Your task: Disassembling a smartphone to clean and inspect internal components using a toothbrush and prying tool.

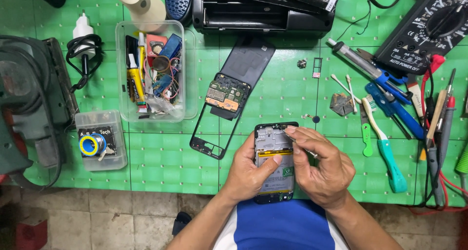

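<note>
Fingers (295, 133) of your right hand (322, 169) pinch slim metal tweezers (303, 146) over the opened black smartphone (274, 152), which your left hand (251, 174) grips at the near edge of the green gridded table (161, 167), thumb pressed on its yellow battery. Beyond lie a bare black phone frame (217, 128) and a clear plastic tub (151, 69) of parts. Below the table edge, worn grey floor tiles (97, 221) show.

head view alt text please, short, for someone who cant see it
Two hands work on an opened phone over a green mat: the left hand holds it while the right hand applies tweezers near its top. Tools lie to the right.
</note>
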